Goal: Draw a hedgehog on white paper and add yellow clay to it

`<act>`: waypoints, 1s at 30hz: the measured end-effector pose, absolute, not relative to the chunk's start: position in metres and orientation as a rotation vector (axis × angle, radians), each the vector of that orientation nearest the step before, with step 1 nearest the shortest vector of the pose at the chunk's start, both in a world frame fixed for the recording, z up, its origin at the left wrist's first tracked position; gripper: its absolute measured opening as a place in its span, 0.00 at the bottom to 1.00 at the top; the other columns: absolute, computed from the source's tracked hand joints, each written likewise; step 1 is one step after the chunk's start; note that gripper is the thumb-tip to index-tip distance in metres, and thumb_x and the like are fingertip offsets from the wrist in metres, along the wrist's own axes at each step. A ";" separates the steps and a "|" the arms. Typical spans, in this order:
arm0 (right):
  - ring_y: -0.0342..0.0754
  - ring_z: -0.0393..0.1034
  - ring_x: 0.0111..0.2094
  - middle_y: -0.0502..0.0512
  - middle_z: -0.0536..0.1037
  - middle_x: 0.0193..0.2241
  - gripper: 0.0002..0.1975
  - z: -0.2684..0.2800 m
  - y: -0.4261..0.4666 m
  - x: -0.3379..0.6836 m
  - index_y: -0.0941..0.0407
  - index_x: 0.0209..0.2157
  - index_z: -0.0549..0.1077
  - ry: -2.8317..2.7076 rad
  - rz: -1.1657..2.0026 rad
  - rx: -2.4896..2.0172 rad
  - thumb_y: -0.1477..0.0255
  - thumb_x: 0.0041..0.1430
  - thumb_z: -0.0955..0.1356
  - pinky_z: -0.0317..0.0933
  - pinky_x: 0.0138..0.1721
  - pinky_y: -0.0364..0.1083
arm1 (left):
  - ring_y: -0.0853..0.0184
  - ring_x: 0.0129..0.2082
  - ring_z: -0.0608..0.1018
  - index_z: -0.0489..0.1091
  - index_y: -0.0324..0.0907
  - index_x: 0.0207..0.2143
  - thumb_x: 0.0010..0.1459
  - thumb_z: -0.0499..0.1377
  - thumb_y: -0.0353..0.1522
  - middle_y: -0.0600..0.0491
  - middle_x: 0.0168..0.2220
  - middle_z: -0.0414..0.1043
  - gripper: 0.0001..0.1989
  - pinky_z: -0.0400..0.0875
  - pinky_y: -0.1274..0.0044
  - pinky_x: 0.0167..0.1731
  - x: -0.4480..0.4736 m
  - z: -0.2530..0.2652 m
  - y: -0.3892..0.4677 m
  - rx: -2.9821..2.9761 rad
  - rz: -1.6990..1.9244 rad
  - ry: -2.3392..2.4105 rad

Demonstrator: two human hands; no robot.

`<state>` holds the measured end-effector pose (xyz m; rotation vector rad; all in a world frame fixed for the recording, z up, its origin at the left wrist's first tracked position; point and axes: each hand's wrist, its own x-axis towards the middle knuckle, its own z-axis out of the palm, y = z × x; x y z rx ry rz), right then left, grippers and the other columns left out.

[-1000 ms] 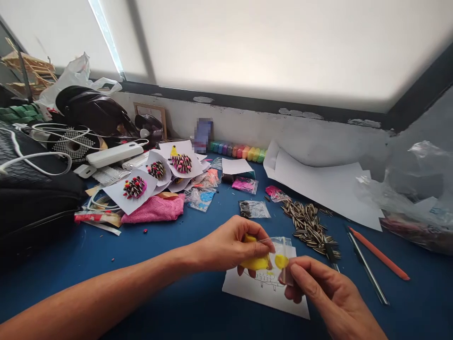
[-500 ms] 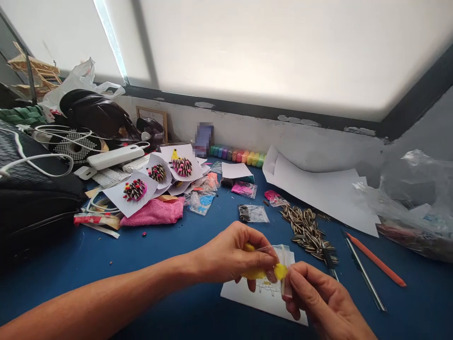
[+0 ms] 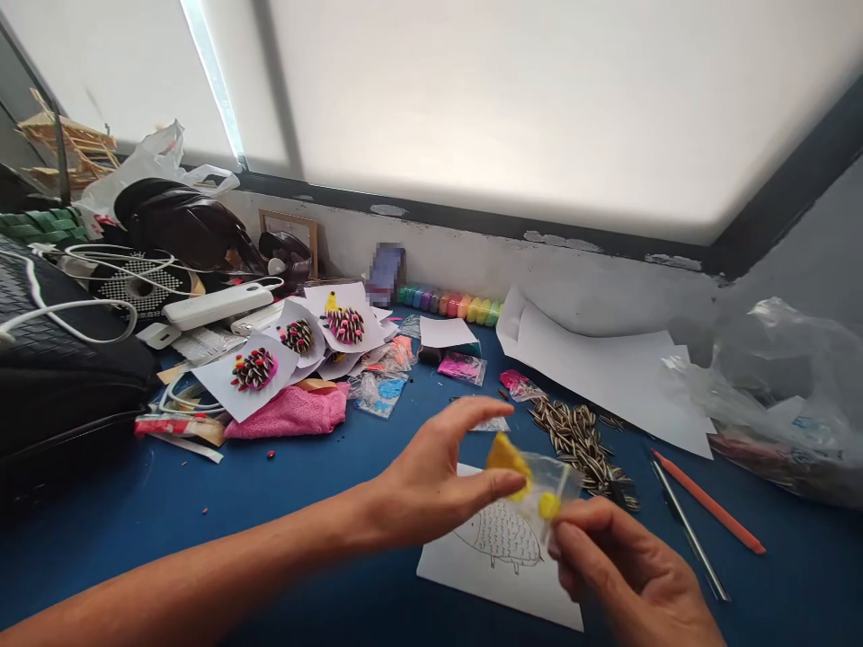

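Observation:
My right hand (image 3: 627,562) pinches the edge of a small clear zip bag (image 3: 561,478) between thumb and fingers. Inside the bag are a larger yellow clay lump (image 3: 507,455) and a smaller yellow piece near the pinched edge. Left of it, my left hand (image 3: 431,481) is open, with thumb and fingers spread apart. Its thumb crosses in front of the larger lump; whether it touches the bag I cannot tell. Under both hands lies a white sheet (image 3: 465,575) with a line drawing of a hedgehog-like animal, partly covered by the left hand and the bag.
Striped sunflower seeds (image 3: 573,440) lie in a pile beyond the right hand. An orange pen (image 3: 707,500) and a slim metallic tool (image 3: 691,530) are to the right. Finished seed hedgehogs on paper (image 3: 254,369), a pink cloth (image 3: 289,412) and clay bags (image 3: 381,392) stand left and back.
My left hand has let go of the bag and opened, moving slightly left. The bag now hangs from my right hand, and more of the drawing shows. The view has shifted slightly.

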<state>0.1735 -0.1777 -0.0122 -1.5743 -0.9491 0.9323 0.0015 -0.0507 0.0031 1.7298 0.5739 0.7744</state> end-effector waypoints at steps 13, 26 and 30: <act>0.41 0.61 0.24 0.48 0.69 0.22 0.18 -0.006 -0.158 0.160 0.54 0.25 0.75 -1.285 0.931 -1.605 0.54 0.58 0.69 0.60 0.25 0.38 | 0.70 0.32 0.72 0.67 0.38 0.30 0.65 0.57 0.38 0.54 0.30 0.70 0.14 0.65 0.79 0.33 0.007 0.004 -0.060 1.666 0.442 0.439; 0.41 0.55 0.20 0.45 0.60 0.17 0.18 0.003 -0.161 0.135 0.52 0.22 0.65 -0.999 0.511 -1.813 0.57 0.60 0.64 0.54 0.23 0.41 | 0.74 0.25 0.56 0.53 0.40 0.24 0.67 0.49 0.30 0.59 0.24 0.54 0.16 0.53 0.79 0.28 -0.001 0.011 -0.057 2.132 0.588 0.418; 0.42 0.64 0.20 0.45 0.69 0.19 0.14 -0.005 -0.161 0.142 0.52 0.29 0.69 -1.081 0.430 -1.783 0.57 0.61 0.66 0.60 0.22 0.40 | 0.73 0.25 0.57 0.53 0.40 0.24 0.68 0.49 0.31 0.59 0.23 0.54 0.17 0.53 0.79 0.27 0.000 0.009 -0.059 2.074 0.566 0.443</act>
